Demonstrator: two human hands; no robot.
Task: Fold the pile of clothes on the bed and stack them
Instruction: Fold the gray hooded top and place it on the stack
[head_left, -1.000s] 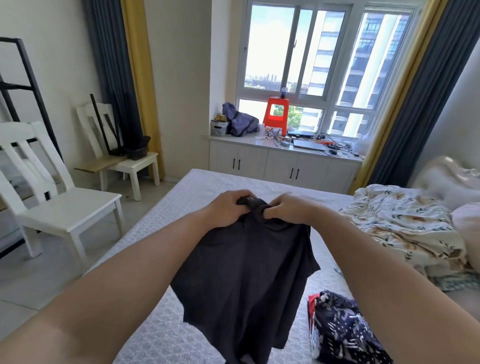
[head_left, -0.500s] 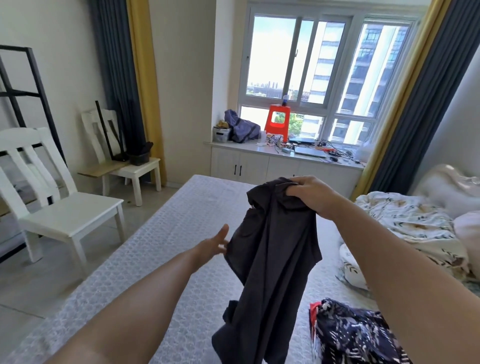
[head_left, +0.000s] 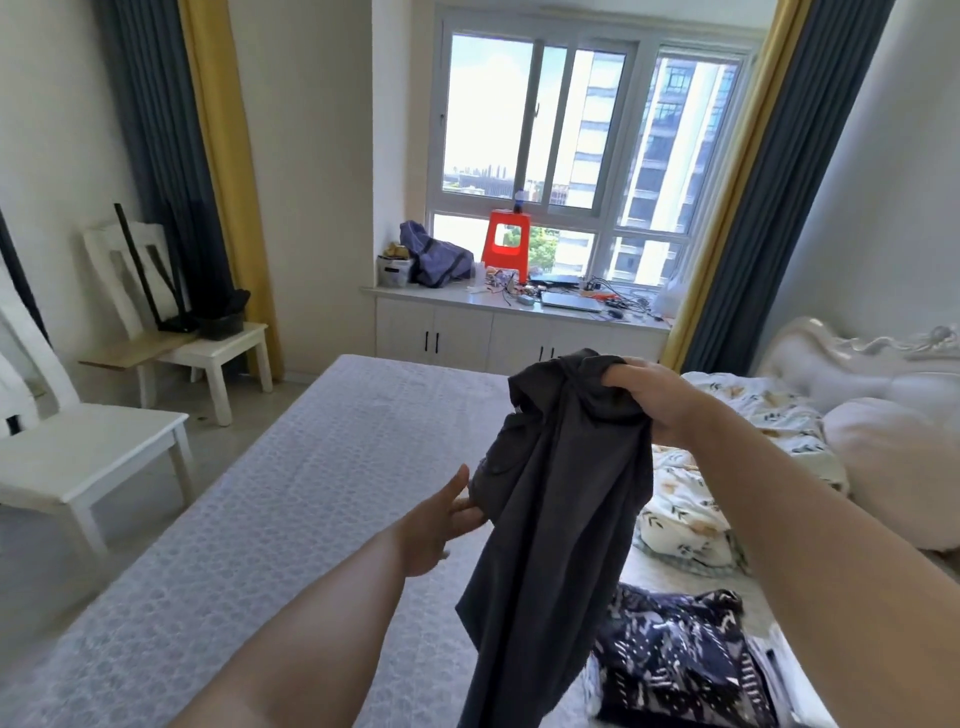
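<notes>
Mid-frame, right hand (head_left: 657, 397) clamped on dark grey shirt (head_left: 561, 499), left hand (head_left: 441, 525) spread, touching its edge; unfolded yet, needs 2-handed spreading on bed (head_left: 291, 499).

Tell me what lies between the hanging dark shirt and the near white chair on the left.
In the head view, only the left hand, reaching toward the dark shirt, and bare patterned mattress, then floor beside the white chair.

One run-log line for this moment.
right hand grips dark shirt aloft | left hand open, touching its edge | patterned garment unfolded on bed
</notes>
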